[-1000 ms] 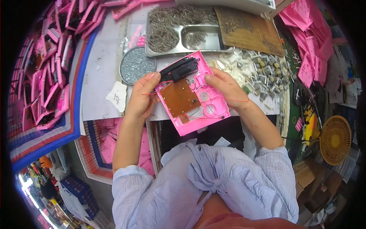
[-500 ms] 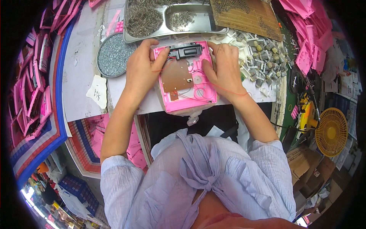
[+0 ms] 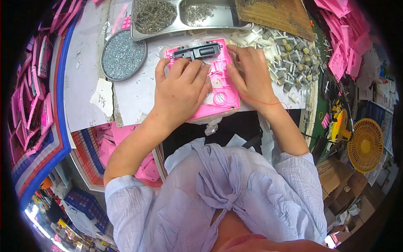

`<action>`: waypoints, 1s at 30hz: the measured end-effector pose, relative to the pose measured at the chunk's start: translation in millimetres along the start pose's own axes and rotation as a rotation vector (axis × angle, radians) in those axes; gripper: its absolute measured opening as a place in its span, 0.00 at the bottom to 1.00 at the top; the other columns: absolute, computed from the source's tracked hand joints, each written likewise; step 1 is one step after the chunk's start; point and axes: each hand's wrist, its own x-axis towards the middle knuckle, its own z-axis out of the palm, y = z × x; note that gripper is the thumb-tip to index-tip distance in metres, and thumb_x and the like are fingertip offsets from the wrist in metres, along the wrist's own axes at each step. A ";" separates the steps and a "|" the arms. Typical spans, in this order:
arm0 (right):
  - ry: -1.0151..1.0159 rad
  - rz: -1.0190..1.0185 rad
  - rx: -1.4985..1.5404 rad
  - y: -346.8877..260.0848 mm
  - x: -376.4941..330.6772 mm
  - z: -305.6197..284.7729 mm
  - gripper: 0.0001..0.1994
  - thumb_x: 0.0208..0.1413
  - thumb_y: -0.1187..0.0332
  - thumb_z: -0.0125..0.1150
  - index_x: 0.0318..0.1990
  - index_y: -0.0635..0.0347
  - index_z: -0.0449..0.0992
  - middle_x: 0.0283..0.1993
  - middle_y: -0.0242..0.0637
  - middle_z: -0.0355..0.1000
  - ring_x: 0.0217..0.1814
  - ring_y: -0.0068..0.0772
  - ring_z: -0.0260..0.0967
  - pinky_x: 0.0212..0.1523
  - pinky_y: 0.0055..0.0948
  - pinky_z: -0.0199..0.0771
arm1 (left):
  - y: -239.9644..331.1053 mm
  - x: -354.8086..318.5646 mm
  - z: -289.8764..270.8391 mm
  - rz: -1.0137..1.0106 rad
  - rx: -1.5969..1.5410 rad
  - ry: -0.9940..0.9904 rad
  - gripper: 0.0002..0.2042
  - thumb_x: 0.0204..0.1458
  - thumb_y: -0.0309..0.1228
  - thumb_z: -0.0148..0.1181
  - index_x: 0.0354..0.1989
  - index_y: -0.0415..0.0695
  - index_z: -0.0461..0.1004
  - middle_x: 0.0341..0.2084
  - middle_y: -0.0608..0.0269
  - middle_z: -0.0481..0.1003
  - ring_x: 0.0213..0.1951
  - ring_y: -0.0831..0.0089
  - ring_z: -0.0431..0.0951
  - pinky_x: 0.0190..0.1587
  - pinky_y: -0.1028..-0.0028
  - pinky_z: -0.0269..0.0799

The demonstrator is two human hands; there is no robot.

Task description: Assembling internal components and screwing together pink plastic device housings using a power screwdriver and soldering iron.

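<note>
A shallow pink plastic casing (image 3: 203, 112) sits in front of me, with a clear bag under it. A long black part with a raised block (image 3: 205, 50) lies along its far edge. My left hand (image 3: 179, 92) rests over the casing's left half, fingers bent and apart, hiding the brown circuit board there; its fingertips are partly hidden. My right hand (image 3: 254, 77) grips the casing's right side, thumb at the inner edge and fingers outside. A thin red wire (image 3: 264, 102) runs from the casing across my right wrist.
A round dish of small metal pieces (image 3: 124, 54) stands left, beside a torn paper scrap (image 3: 102, 97). Beyond are a metal tray of springs (image 3: 197, 28) and cardboard (image 3: 277, 17). Small grey-and-white parts (image 3: 294, 63) heap right. Pink pieces (image 3: 344, 46) and a yellow fan (image 3: 365, 145) are farther right.
My left hand has moved from the casing's upper left corner to lie over the board. My right hand stays at the right side. The view has shifted slightly.
</note>
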 end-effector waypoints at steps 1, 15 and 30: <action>-0.034 0.001 0.077 -0.8 -8.5 -9.5 0.20 0.56 0.72 0.60 0.57 0.63 0.74 0.40 0.47 0.70 0.43 0.51 0.65 0.46 0.43 0.69 | 1.4 3.5 -2.2 0.029 0.011 -0.038 0.16 0.53 0.39 0.64 0.49 0.49 0.79 0.46 0.67 0.75 0.52 0.67 0.72 0.63 0.55 0.54; -0.747 -0.373 0.984 -69.7 -69.4 -49.7 0.12 0.51 0.75 0.64 0.44 0.62 0.80 0.38 0.41 0.77 0.39 0.46 0.76 0.41 0.41 0.78 | 31.7 -26.7 4.1 0.207 -0.307 -0.116 0.23 0.41 0.35 0.72 0.49 0.48 0.78 0.36 0.64 0.71 0.42 0.64 0.72 0.50 0.60 0.61; -0.168 -0.390 0.124 -66.5 -34.6 20.6 0.22 0.46 0.63 0.73 0.50 0.55 0.78 0.45 0.34 0.73 0.51 0.41 0.68 0.57 0.50 0.66 | 4.2 -110.0 -21.7 -0.268 -0.353 0.054 0.06 0.46 0.26 0.69 0.30 0.47 0.77 0.27 0.61 0.73 0.28 0.62 0.75 0.27 0.63 0.67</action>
